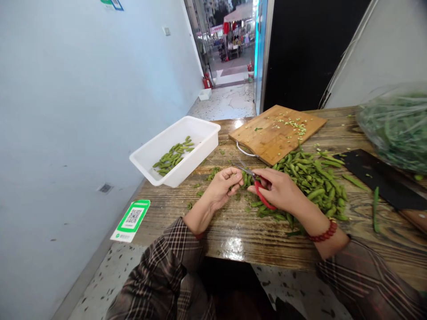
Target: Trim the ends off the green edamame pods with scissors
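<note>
Red-handled scissors (263, 195) are gripped in my right hand (280, 186), their blades slightly parted and pointing up and left. My left hand (225, 186) is closed in a pinch just left of the blades; what its fingertips hold is hidden, though green pods show right beside them. Under and behind my right hand spreads a heap of edamame pods (313, 178). Farther off to the left, a white plastic tub (196, 162) contains a smaller lot of edamame pods (171, 158). Small green trimmings (213, 172) lie on the wood between the tub and my hands.
A wooden cutting board (263, 133) with chopped green bits sits at the back of the table (213, 240). To the right are a black-bladed cleaver (376, 173) and a clear bag of greens (396, 129). A QR code card (131, 220) lies at the left edge, near the wall.
</note>
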Demonstrator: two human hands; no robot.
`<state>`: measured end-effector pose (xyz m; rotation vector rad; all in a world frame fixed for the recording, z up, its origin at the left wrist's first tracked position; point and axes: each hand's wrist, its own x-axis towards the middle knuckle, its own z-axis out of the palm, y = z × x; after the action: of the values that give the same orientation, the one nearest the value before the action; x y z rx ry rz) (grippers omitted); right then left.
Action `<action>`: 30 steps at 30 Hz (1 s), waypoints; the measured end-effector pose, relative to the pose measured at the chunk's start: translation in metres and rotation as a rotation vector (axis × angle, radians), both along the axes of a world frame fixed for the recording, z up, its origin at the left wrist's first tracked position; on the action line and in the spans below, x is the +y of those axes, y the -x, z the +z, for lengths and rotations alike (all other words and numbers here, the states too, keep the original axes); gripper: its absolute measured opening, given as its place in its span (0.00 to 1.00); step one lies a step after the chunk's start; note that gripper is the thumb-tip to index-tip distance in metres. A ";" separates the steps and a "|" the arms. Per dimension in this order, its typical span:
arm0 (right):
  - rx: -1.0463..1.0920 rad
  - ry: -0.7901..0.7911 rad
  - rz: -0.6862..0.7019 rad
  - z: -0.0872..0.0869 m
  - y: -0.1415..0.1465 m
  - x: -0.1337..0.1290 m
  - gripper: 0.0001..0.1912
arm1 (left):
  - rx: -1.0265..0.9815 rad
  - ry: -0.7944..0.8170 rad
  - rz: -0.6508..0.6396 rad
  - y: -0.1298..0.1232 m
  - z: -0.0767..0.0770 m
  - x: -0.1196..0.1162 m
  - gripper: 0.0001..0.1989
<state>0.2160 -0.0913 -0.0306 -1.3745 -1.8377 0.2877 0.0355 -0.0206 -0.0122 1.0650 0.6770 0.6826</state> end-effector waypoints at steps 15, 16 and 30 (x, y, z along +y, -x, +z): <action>0.049 0.017 -0.187 0.011 -0.009 0.003 0.18 | -0.042 0.050 0.243 0.007 0.000 0.021 0.09; 0.052 0.015 -0.201 0.012 -0.009 0.003 0.18 | -0.048 0.077 0.239 0.008 0.001 0.022 0.08; 0.014 -0.029 -0.155 0.010 -0.007 0.003 0.17 | 0.786 -0.787 0.211 -0.009 -0.021 0.039 0.06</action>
<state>0.2232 -0.0884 -0.0205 -1.4818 -1.7065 0.1888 0.0447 0.0186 -0.0332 2.0586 1.2552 0.7235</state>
